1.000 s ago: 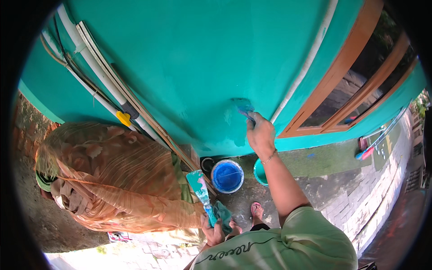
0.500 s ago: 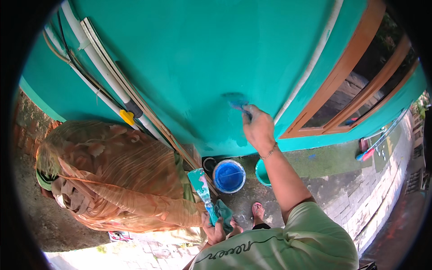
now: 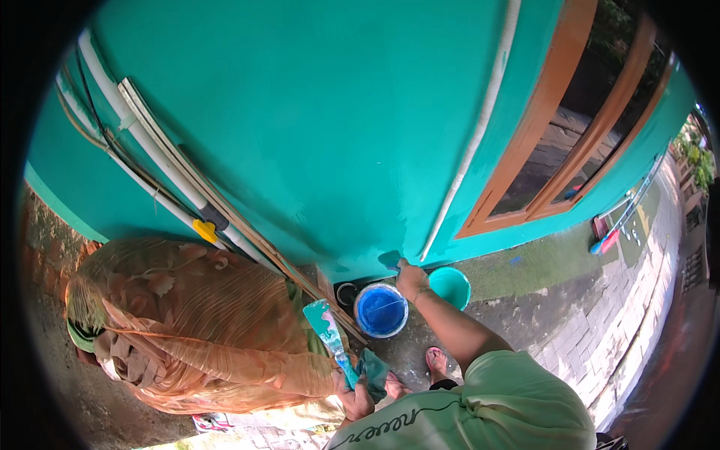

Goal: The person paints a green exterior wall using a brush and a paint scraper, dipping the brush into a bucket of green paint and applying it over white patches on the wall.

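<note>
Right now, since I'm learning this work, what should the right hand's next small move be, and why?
Perhaps draw the teal-coated flat tool lightly across the teal painted wall: the bare right hand holds it by the wall's lower part, where the colour looks patchy.

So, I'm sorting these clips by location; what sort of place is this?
Most likely a residential exterior, perhaps a side yard or alley: a teal wall with a brown-framed window, a white pipe running up it, and sunlit paving blocks on the ground.
</note>
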Available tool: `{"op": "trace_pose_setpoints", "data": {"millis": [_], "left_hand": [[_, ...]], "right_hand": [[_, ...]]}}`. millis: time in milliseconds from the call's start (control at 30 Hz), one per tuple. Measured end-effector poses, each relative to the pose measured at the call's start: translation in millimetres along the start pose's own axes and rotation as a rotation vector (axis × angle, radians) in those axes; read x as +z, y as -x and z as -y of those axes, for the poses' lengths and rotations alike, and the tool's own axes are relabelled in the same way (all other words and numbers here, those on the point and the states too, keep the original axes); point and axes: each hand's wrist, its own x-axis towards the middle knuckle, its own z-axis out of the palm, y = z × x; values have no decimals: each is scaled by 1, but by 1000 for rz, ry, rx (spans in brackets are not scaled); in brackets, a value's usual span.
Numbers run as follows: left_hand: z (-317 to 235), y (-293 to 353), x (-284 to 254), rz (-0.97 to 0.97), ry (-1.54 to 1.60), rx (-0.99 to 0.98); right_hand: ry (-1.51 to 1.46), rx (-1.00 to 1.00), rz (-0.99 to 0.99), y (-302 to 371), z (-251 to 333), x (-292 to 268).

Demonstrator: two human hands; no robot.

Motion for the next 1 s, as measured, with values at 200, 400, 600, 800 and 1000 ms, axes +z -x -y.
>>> {"op": "trace_pose_setpoints", "data": {"millis": [200,400,600,800,1000], "left_hand": [[-6,-5,6,-57,113,-87],[-37,-25,22,-161,152,-94],[-63,-30,51,-236,139,-111],[-42,-10,91,-354,147,-213],[-15,20,120,-437,59,-379]], "right_hand": [[-13,-163,243,84,-25,-27],[-239,-390,352,138,-86,-68],[-234,-372,311,136,-130,-103],[-17,-379,170,91,-222,-86],[260,52,322,25,-308,-21]]}}
